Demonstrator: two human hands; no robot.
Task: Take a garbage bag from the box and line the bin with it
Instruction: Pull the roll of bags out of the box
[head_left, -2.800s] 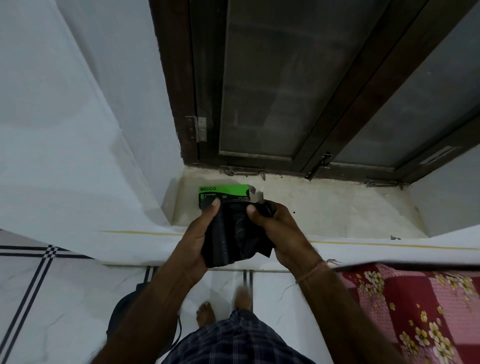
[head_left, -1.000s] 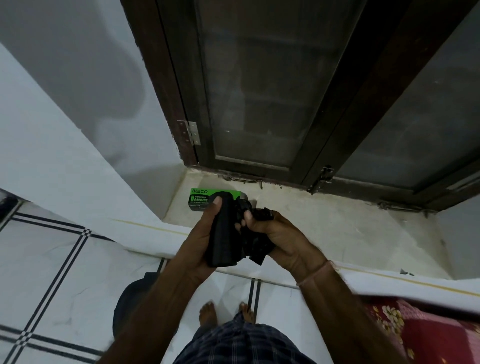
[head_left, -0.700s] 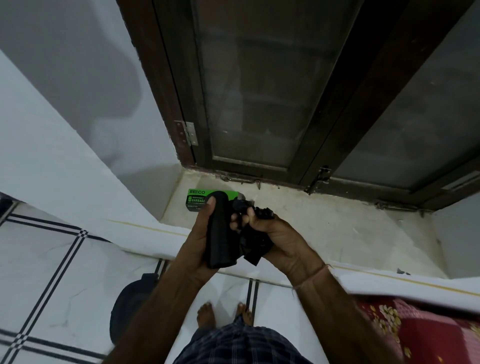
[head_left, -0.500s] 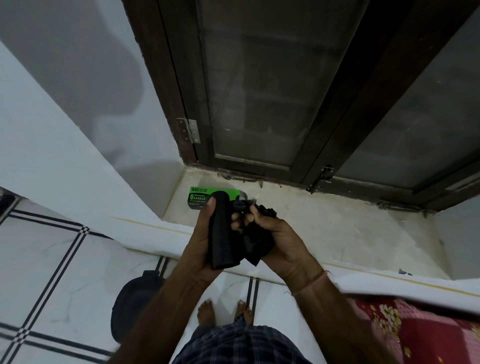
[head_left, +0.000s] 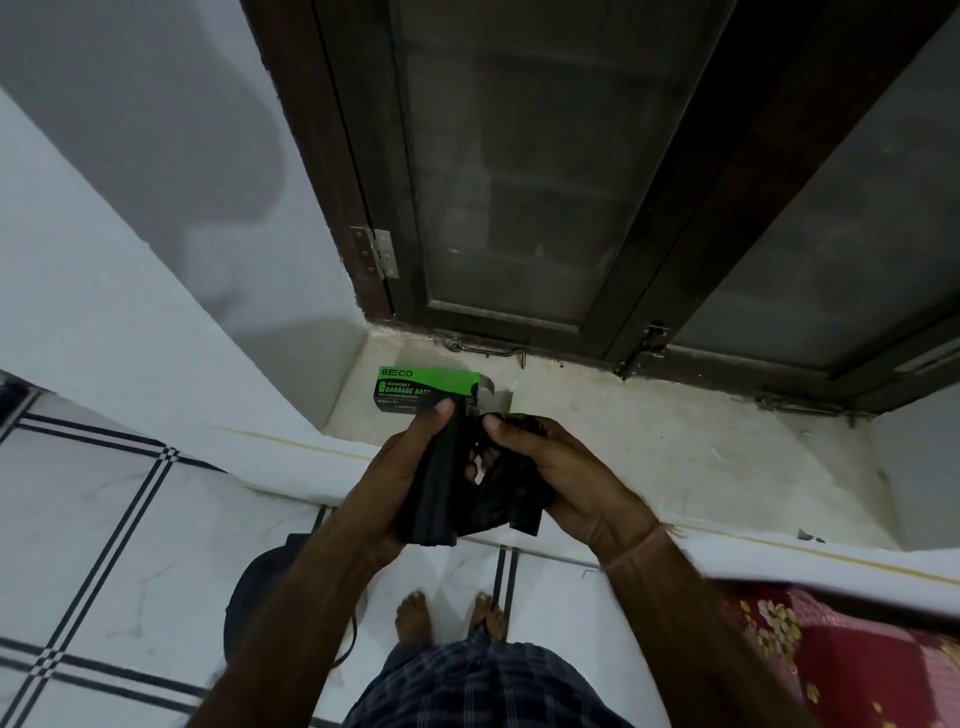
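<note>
A green and black garbage bag box (head_left: 415, 387) lies on the stone window sill (head_left: 649, 447), its right end flap open. Just in front of it I hold black garbage bag plastic in both hands. My left hand (head_left: 395, 483) grips a rolled or folded black bundle (head_left: 434, 493), thumb on top. My right hand (head_left: 561, 478) clutches a crumpled black garbage bag (head_left: 506, 499) joined to that bundle. A dark round bin (head_left: 254, 592) stands on the floor below my left forearm, mostly hidden by it.
A dark wooden window frame (head_left: 519, 208) with latches rises behind the sill. White walls flank it on the left. The floor (head_left: 104, 545) is white tile with black lines. A red flowered bedcover (head_left: 831, 660) fills the lower right. My bare feet stand below.
The flat sheet stretched between both hands earlier is now bunched up. My right hand has gathered the plastic into a crumpled wad while the left keeps the rolled bundle. The view shifted slightly.
</note>
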